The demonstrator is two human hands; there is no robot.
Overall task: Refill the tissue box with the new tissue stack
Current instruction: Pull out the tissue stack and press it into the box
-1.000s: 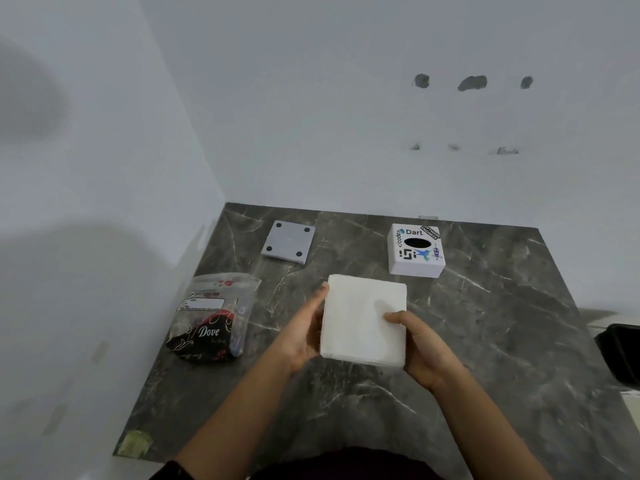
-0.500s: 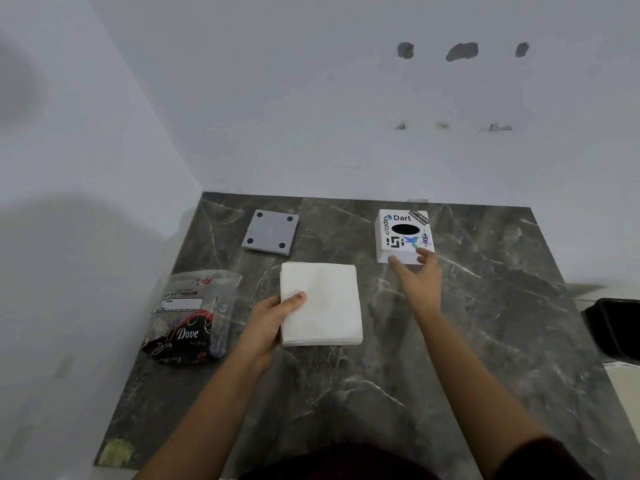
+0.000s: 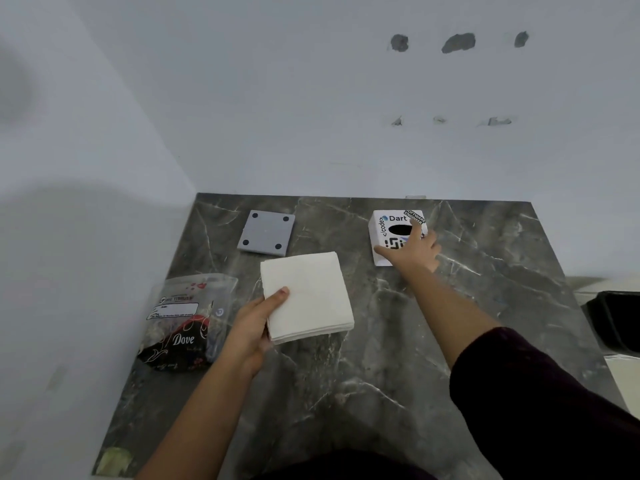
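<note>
A white tissue stack (image 3: 308,292) lies flat near the middle of the dark marble table (image 3: 381,358). My left hand (image 3: 254,327) holds its near left corner, thumb on top. The white tissue box (image 3: 388,226), with stickers and a dark oval slot on top, stands at the back right. My right hand (image 3: 414,249) reaches over the box's near right side, fingers spread across its top and one finger at the slot. The grey square base plate (image 3: 266,232) with black feet at its corners lies at the back left, apart from the box.
A plastic Dove tissue wrapper (image 3: 183,320) lies at the table's left edge, beside my left hand. White walls close the left and back sides. A black bin (image 3: 616,323) stands off the table's right edge.
My right hand let go of the tissue stack and reached forward onto the tissue box. The stack came down flat on the table, held by my left hand alone.
</note>
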